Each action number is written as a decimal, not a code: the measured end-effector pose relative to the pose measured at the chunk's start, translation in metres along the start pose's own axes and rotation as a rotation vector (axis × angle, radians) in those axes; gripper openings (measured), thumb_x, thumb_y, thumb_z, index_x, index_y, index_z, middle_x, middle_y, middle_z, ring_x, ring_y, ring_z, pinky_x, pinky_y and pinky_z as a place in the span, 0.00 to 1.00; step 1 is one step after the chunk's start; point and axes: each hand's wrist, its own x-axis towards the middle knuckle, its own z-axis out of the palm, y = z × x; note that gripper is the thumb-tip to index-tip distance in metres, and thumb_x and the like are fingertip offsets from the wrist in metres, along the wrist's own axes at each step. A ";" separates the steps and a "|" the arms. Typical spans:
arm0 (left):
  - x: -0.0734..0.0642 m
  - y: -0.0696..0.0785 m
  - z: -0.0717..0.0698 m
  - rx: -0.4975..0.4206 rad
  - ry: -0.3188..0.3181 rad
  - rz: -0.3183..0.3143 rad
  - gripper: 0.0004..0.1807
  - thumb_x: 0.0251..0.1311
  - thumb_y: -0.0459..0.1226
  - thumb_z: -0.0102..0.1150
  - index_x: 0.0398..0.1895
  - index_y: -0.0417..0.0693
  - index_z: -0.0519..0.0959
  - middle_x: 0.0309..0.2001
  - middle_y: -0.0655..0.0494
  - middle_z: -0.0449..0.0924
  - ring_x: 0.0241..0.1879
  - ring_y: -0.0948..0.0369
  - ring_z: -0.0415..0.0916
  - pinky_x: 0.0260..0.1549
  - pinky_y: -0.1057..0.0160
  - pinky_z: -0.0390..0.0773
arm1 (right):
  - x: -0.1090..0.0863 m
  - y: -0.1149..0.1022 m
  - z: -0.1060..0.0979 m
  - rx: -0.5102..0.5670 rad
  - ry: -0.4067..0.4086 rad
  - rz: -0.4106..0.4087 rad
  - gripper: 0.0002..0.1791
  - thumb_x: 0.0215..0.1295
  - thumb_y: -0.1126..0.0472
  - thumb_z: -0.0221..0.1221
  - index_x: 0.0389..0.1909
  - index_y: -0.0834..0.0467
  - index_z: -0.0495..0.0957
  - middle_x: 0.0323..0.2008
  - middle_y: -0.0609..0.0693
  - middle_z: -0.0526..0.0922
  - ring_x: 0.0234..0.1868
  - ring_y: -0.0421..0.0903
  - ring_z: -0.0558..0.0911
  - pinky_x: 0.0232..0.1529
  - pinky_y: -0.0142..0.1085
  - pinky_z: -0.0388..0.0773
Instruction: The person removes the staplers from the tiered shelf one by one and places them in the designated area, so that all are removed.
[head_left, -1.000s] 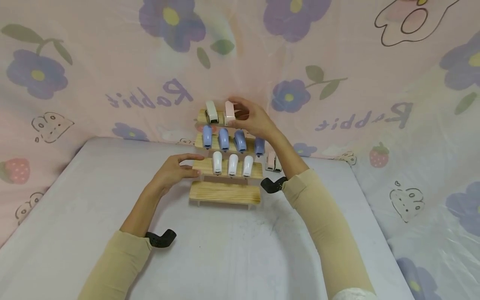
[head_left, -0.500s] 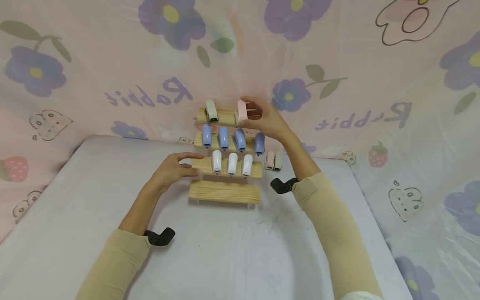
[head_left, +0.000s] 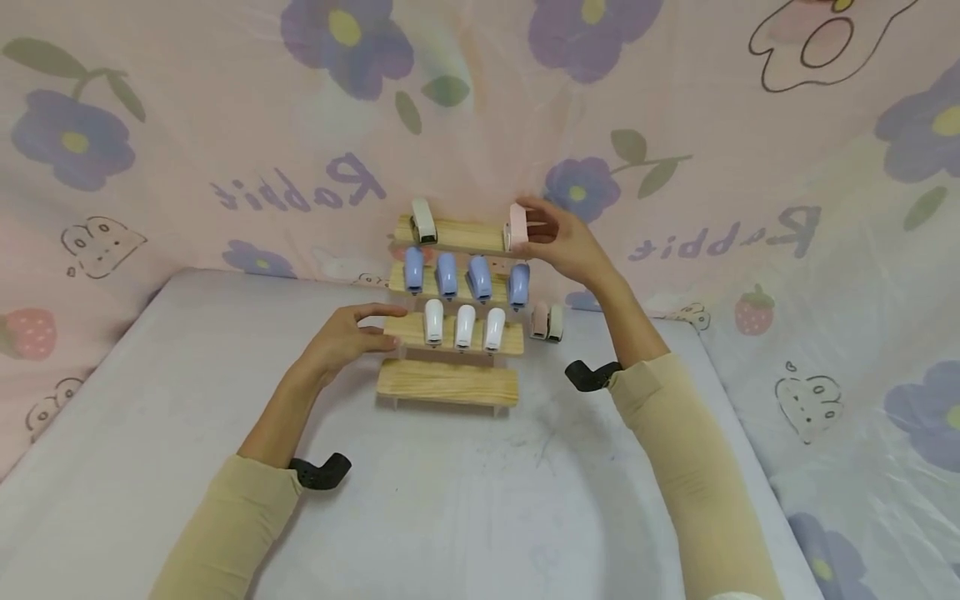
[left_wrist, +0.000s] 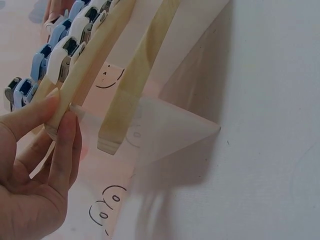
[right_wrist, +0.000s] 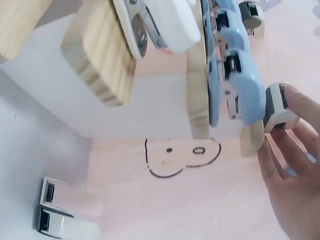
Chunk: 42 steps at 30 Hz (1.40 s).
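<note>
A tiered wooden display stand (head_left: 447, 383) holds rows of small staplers. My left hand (head_left: 343, 343) pinches the left end of the second board from the bottom between thumb and fingers, as the left wrist view shows at the board (left_wrist: 85, 75). At the right end of the top board, my right hand (head_left: 566, 243) grips a pink stapler (head_left: 517, 227) from its right side. A pale green stapler (head_left: 423, 221) stands at the top board's left. Several blue staplers (head_left: 447, 275) line the tier below, and white staplers (head_left: 465, 327) sit on the board under my left fingertips' level.
On the table right of the stand, a pink stapler (head_left: 540, 321) and a pale green stapler (head_left: 556, 323) stand side by side. The bottom board bears nothing. A patterned curtain (head_left: 495, 150) hangs close behind the stand.
My right hand has moved the pink stapler rightward along the top board, from beside the pale green stapler to the right end. My left hand has stayed on the stand.
</note>
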 end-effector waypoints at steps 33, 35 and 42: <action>0.001 0.000 0.002 0.007 -0.009 -0.004 0.30 0.57 0.36 0.72 0.64 0.50 0.77 0.77 0.47 0.51 0.71 0.40 0.58 0.65 0.44 0.65 | -0.058 0.032 -0.032 0.034 0.055 0.093 0.39 0.61 0.73 0.65 0.72 0.64 0.61 0.65 0.66 0.69 0.65 0.64 0.71 0.57 0.41 0.77; 0.002 -0.001 0.001 0.011 -0.009 -0.003 0.30 0.57 0.36 0.72 0.64 0.51 0.77 0.77 0.49 0.50 0.71 0.41 0.58 0.64 0.44 0.66 | -0.060 0.044 -0.033 0.030 0.060 0.103 0.39 0.61 0.72 0.66 0.73 0.62 0.61 0.65 0.65 0.69 0.65 0.63 0.70 0.58 0.41 0.77; 0.003 -0.002 -0.001 0.006 -0.014 -0.023 0.29 0.58 0.38 0.72 0.65 0.54 0.77 0.79 0.51 0.46 0.72 0.42 0.55 0.66 0.44 0.64 | -0.064 0.086 -0.034 0.007 0.079 0.131 0.40 0.60 0.69 0.68 0.73 0.55 0.64 0.65 0.60 0.70 0.65 0.59 0.72 0.62 0.49 0.72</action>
